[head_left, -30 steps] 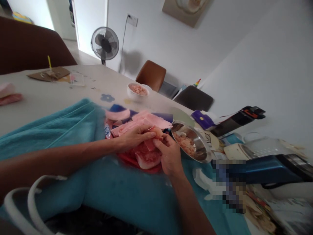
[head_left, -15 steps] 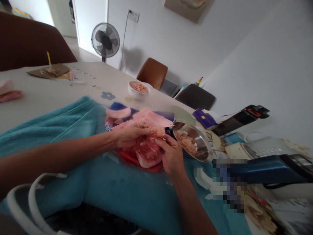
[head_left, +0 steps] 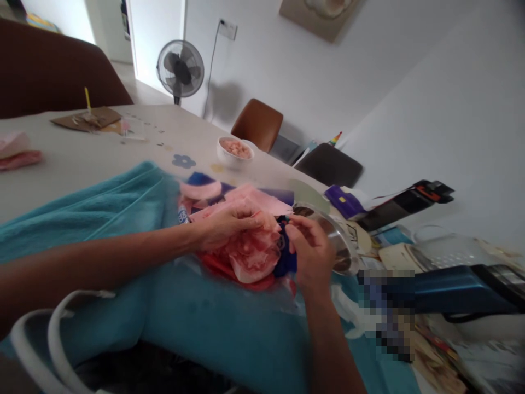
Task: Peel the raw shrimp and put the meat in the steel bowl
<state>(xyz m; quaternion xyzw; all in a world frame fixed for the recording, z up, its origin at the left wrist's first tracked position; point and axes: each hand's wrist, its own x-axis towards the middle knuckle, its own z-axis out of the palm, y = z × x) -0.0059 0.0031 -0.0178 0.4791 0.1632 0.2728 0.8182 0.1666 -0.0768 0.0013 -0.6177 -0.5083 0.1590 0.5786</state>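
Note:
My left hand (head_left: 221, 225) has its thumb and fingers closed on a pomelo segment (head_left: 268, 223), pale pink and partly torn. Just to its right, my right hand (head_left: 315, 251) is held in a pinch, apart from the segment and in front of the steel bowl (head_left: 346, 243). What lies between its fingertips is too small to make out. Below the hands is a heap of pink pomelo pieces and membrane (head_left: 254, 262) on a red and blue plastic wrapper (head_left: 286, 262). Thick pink peel (head_left: 262, 200) lies behind the left hand.
A white bowl of pink pulp (head_left: 235, 153) stands farther back on the table (head_left: 172, 128). A teal cloth (head_left: 205, 328) spreads under the work. At right are a dark blue bottle (head_left: 451, 287), a purple packet (head_left: 344, 201) and clutter. Chairs and a fan (head_left: 180, 69) stand beyond.
My right hand has drawn away from the segment toward the right, now covering part of the steel bowl and baring the blue wrapper. My left hand keeps its hold, nearly in place.

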